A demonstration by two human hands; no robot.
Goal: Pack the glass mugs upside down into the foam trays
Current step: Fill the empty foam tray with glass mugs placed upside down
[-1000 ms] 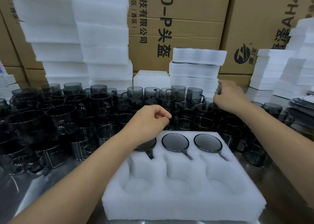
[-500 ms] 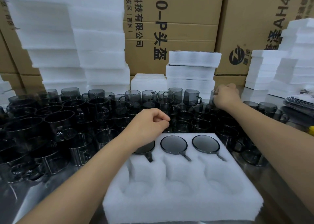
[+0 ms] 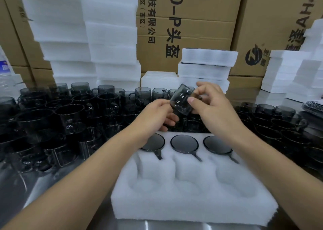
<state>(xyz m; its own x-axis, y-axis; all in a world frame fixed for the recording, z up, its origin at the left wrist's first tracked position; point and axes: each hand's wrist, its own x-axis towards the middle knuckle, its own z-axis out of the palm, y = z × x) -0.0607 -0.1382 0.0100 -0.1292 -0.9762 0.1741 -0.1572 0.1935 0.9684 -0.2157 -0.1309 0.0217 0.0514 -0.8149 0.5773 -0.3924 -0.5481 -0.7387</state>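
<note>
Head view: flip step, gripping tilted mug (image 3: 181,101) above tray (image 3: 192,205) with left hand (image 3: 157,115), right hand (image 3: 215,108). Next, likely: inverting into tray's near row.

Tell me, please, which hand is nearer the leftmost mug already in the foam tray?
Left. The left hand is just above the leftmost mug, partly covering it; the right hand is farther right, above the rightmost packed mug. Both grip a raised mug.
</note>
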